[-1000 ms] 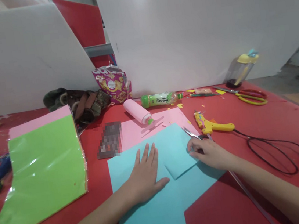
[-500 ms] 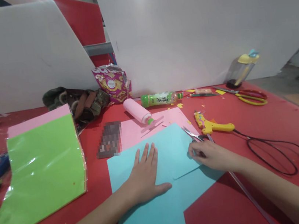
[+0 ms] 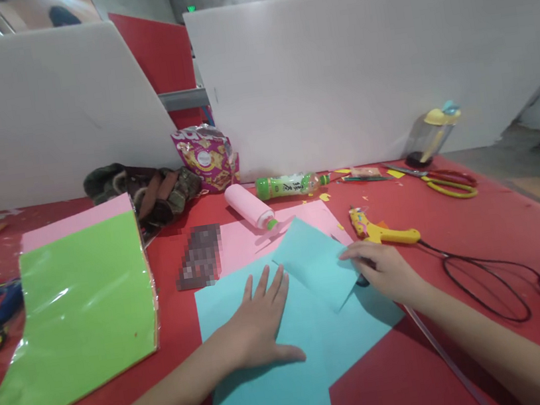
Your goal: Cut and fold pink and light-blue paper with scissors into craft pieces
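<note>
A light blue paper sheet [image 3: 276, 389] lies on the red table in front of me. My left hand [image 3: 259, 318] rests flat on it, fingers spread. My right hand [image 3: 383, 270] pinches the right edge of a smaller light blue piece [image 3: 313, 260], which is lifted and tilted above the sheet. Small scissors sit partly hidden under my right hand. A pink sheet [image 3: 240, 243] lies under the blue one's far edge.
A yellow glue gun [image 3: 379, 231] with a black cord [image 3: 487, 286] lies to the right. A pink glue bottle [image 3: 249, 207], a green drink bottle [image 3: 288, 185], a snack bag [image 3: 206, 158], red-yellow scissors [image 3: 442, 181] and a green-pink paper pack [image 3: 75, 317] surround the work. White boards stand behind.
The smaller blue piece has come up off the sheet and swung toward the far side with my right hand. My left hand stays pressed flat.
</note>
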The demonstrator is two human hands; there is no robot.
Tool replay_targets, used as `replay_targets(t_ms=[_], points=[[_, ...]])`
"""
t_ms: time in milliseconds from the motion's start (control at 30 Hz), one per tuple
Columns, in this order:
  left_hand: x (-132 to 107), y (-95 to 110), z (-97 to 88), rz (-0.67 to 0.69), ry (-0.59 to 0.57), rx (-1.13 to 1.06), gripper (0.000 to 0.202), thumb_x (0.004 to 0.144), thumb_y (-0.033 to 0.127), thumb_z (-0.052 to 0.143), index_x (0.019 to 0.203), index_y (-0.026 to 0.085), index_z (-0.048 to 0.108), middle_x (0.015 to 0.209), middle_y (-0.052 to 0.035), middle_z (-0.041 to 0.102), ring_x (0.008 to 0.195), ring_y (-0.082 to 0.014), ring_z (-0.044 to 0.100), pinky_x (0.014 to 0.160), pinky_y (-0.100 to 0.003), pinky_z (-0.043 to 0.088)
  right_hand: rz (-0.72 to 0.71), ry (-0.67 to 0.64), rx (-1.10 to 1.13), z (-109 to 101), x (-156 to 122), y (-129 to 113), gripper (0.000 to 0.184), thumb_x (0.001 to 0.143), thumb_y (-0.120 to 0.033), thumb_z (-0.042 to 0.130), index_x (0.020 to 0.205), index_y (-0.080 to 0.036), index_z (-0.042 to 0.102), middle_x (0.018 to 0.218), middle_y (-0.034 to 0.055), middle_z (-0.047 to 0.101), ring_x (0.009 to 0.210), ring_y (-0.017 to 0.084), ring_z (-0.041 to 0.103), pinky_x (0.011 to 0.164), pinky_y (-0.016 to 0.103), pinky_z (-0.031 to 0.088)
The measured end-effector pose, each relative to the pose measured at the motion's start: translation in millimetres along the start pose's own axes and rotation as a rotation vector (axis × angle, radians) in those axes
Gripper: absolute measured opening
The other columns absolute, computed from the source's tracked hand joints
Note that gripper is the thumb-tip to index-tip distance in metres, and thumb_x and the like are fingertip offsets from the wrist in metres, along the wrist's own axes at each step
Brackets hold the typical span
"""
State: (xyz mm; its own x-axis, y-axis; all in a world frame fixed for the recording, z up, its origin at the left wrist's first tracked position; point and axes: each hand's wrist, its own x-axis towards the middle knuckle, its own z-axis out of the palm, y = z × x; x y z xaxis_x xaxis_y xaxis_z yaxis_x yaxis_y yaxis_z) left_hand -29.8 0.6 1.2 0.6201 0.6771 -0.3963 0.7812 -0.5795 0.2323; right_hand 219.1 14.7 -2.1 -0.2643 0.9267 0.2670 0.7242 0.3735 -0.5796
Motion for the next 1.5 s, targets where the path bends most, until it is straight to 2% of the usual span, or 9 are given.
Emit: replay_targets(t_ms=[200,367,733,867,967,1033,1167,1233,1500], points=[[-23.8,4.5,-25.7,0.045,-0.141,0.056,0.113,0.051,0.043,0.068,0.137,0.018,-0.001,0.139,-0.0126,-0.019,0.122,-0.0369,-0.020,0.098,-0.061,0.005,-0.026,0.175,-0.005,-1.3,-3.1,-1.8,0.029,0.070,-0.012,0.036,0.072,-0.020,0.063,0.078,0.0048,0.066,0.072,0.017,0.061,0.064,0.029,0.047],[-35.5,23.8,-26.2,-0.021,-0.293,0.052,0.112,0.049,0.017,0.067,0.136,0.025,-0.002,0.141,-0.0109,-0.011,0.123,-0.0415,-0.008,0.094,-0.064,0.016,-0.008,0.230,0.022,1.1,-3.4,-1.6,0.027,0.071,-0.015,0.037,0.072,-0.019,0.063,0.076,0.0055,0.066,0.069,0.018,0.060,0.061,0.030,0.047],[-28.0,35.0,-13.8,-0.089,-0.231,0.179,0.112,0.046,-0.009,0.056,0.136,0.028,0.003,0.142,-0.0120,0.002,0.123,-0.0454,0.010,0.090,-0.057,0.034,0.019,0.247,0.044,3.4,-3.6,0.1,0.026,0.070,-0.014,0.038,0.071,-0.020,0.063,0.075,0.0047,0.066,0.068,0.017,0.060,0.061,0.029,0.047],[-20.3,22.0,-10.9,0.000,-0.037,0.209,0.096,0.056,-0.008,0.049,0.137,0.024,0.009,0.134,-0.0159,0.036,0.114,-0.0409,0.040,0.077,-0.047,0.047,-0.010,0.306,0.048,5.3,-4.0,3.1,0.024,0.070,-0.015,0.039,0.071,-0.020,0.063,0.074,0.0038,0.066,0.070,0.017,0.061,0.063,0.028,0.048],[-12.6,8.7,-9.4,-0.045,0.069,0.221,0.081,0.060,-0.007,0.046,0.134,0.014,0.021,0.100,-0.0151,0.062,0.080,-0.0292,0.062,0.064,-0.037,0.050,0.050,0.327,0.066,6.2,-4.1,3.8,0.023,0.072,-0.016,0.040,0.075,-0.019,0.063,0.080,0.0052,0.065,0.067,0.016,0.061,0.058,0.027,0.049],[-9.9,0.8,-10.0,-0.077,0.243,0.109,0.066,0.065,-0.003,0.045,0.128,0.014,0.032,0.095,-0.0117,0.063,0.077,-0.0250,0.062,0.065,-0.035,0.049,0.129,0.336,0.114,6.5,-4.1,3.2,0.022,0.072,-0.018,0.042,0.081,-0.018,0.062,0.088,0.0067,0.063,0.058,0.013,0.060,0.052,0.026,0.049],[-10.6,-10.5,-18.3,-0.166,0.911,-0.420,0.044,0.076,0.020,0.049,0.118,0.018,0.035,0.108,-0.0068,0.055,0.097,-0.0194,0.054,0.081,-0.030,0.045,0.212,0.380,0.178,6.9,-4.0,1.8,0.024,0.074,-0.019,0.042,0.091,-0.017,0.059,0.098,0.0089,0.057,0.050,0.010,0.059,0.053,0.027,0.051],[-10.1,-16.0,-22.8,-0.209,1.024,-0.587,0.051,0.072,0.023,0.053,0.118,0.017,0.032,0.116,-0.0079,0.048,0.105,-0.0194,0.049,0.086,-0.029,0.041,0.216,0.393,0.192,7.6,-4.3,1.5,0.025,0.074,-0.019,0.041,0.093,-0.017,0.057,0.103,0.0102,0.055,0.052,0.011,0.060,0.057,0.029,0.052],[3.5,-33.1,-14.3,-0.276,0.490,-0.802,0.070,0.064,0.012,0.047,0.129,0.020,0.022,0.125,-0.0108,0.040,0.091,-0.0213,0.056,0.080,-0.036,0.044,0.234,0.364,0.270,10.4,-5.9,-0.4,0.025,0.076,-0.018,0.041,0.096,-0.017,0.056,0.108,0.0118,0.050,0.054,0.012,0.062,0.058,0.031,0.054]])
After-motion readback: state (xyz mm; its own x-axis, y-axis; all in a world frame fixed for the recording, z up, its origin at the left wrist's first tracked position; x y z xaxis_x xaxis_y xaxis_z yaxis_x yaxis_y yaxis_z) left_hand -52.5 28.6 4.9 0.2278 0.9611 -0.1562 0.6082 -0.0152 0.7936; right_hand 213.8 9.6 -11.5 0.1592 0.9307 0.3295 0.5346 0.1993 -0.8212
